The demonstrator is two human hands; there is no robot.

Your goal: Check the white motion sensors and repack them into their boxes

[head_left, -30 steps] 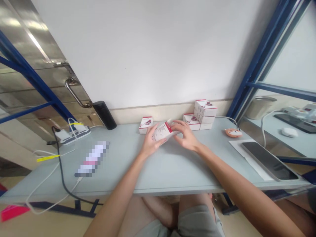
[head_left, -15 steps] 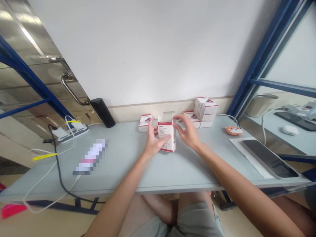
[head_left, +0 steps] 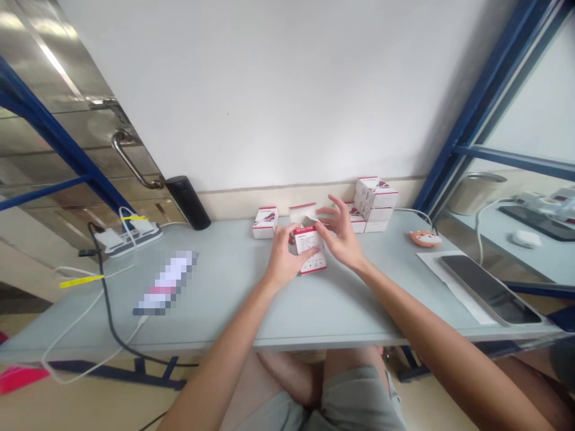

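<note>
White and red card makes up the small box [head_left: 309,238] before us, over the middle of the table [head_left: 309,314]; we cannot tell whether its base rests there. Our left hand [head_left: 284,257] is clamped on it, thumb across the printed front and fingers round the side, which seems meant to steady it and leave the top unobstructed. There the flap [head_left: 303,213] stands raised at the back. Our right hand [head_left: 341,236] is at the top right corner, fingers spread and thumb apart from them, probably so that it can work around the opening; whether its fingertips touch the card, we cannot tell. Behind, near the wall, another box [head_left: 265,224] sits to the left and a stack of boxes [head_left: 375,200] to the right, apparently set back to leave us elbow room between them.
</note>
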